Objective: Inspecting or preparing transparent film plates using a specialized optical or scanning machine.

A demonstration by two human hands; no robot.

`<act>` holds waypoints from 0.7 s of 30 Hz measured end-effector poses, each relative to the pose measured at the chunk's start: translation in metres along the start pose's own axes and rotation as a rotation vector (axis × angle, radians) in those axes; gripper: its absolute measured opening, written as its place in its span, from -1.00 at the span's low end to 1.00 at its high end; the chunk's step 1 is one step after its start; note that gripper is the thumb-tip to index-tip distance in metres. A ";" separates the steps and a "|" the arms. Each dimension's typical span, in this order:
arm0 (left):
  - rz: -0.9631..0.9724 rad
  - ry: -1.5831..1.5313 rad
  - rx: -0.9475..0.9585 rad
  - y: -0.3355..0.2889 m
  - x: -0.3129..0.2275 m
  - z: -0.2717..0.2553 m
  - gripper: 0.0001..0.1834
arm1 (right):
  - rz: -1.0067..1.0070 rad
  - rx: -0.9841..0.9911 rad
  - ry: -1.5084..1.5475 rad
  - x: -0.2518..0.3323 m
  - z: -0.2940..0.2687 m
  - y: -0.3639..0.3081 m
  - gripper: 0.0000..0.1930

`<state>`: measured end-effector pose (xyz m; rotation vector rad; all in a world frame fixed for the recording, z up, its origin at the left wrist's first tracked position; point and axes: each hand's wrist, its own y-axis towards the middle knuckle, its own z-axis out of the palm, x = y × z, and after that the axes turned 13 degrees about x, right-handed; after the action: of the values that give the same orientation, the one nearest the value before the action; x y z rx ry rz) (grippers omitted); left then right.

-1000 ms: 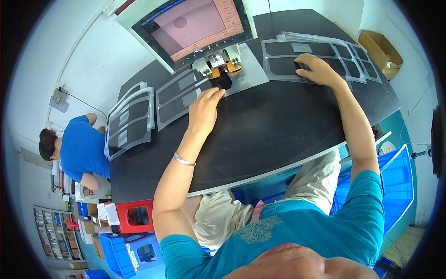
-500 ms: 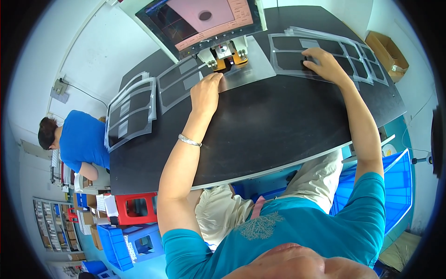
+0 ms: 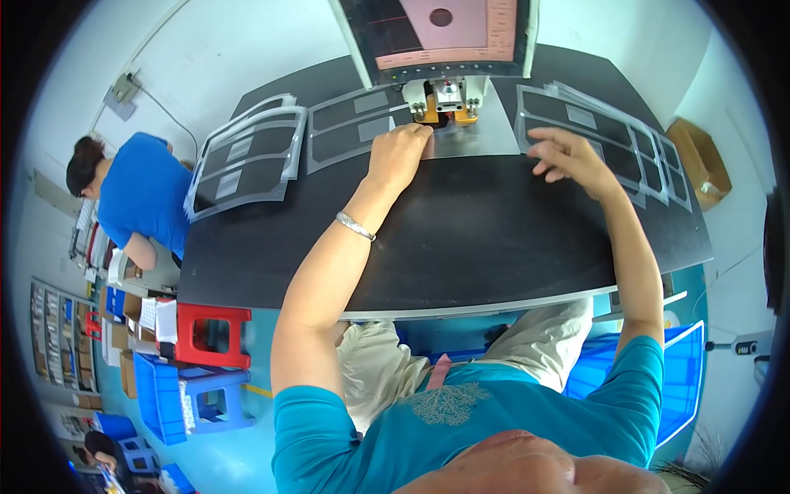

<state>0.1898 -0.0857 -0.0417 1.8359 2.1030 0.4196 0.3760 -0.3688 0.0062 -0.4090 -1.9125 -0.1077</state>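
Note:
My left hand [image 3: 399, 158] is closed at the left side of a small machine head with yellow parts [image 3: 467, 110], on the edge of a metal plate [image 3: 477, 142]. Its fingertips are pressed together; what they pinch, if anything, is hidden. A clear-edged sheet with dark panels [image 3: 336, 122] lies on the table left of this hand. My right hand [image 3: 568, 156] hovers with parted, loosely bent fingers by the near left edge of a stack of similar sheets [image 3: 629, 140]. Nothing shows in it. Above the machine, a monitor [image 3: 444, 64] displays a dark round spot.
Another stack of dark-panelled sheets [image 3: 247, 156] lies at the left of the black table [image 3: 485, 230]. A cardboard box [image 3: 698, 169] stands beyond the right edge. A person in blue [image 3: 144, 189] works at far left, near a red stool [image 3: 212, 311] and a blue bin [image 3: 158, 399].
The view has turned, shifting the scene. My right hand has come off the sheets' middle toward their near left edge. My left hand stays beside the machine.

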 end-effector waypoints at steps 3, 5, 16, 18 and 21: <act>-0.002 0.015 0.074 -0.007 -0.007 -0.013 -0.85 | 0.046 0.138 0.144 0.010 0.018 0.001 -0.43; 0.051 -0.033 0.110 -0.017 -0.030 -0.021 -0.65 | 0.076 0.157 0.182 0.012 0.024 0.000 -0.41; 0.526 -0.063 0.008 -0.086 -0.095 -0.078 -0.45 | -0.053 -0.297 -0.110 -0.015 -0.012 0.013 -0.51; 0.344 0.015 0.025 -0.087 -0.064 -0.105 -0.39 | -0.013 -0.382 -0.191 -0.018 -0.027 0.002 -0.49; 0.024 0.180 0.085 -0.099 0.007 -0.108 -0.34 | 0.069 -0.402 -0.170 -0.042 -0.044 0.001 -0.50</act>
<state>0.0548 -0.0928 0.0140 1.9379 2.2499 0.5274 0.4284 -0.3889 -0.0161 -0.7737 -2.0413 -0.4280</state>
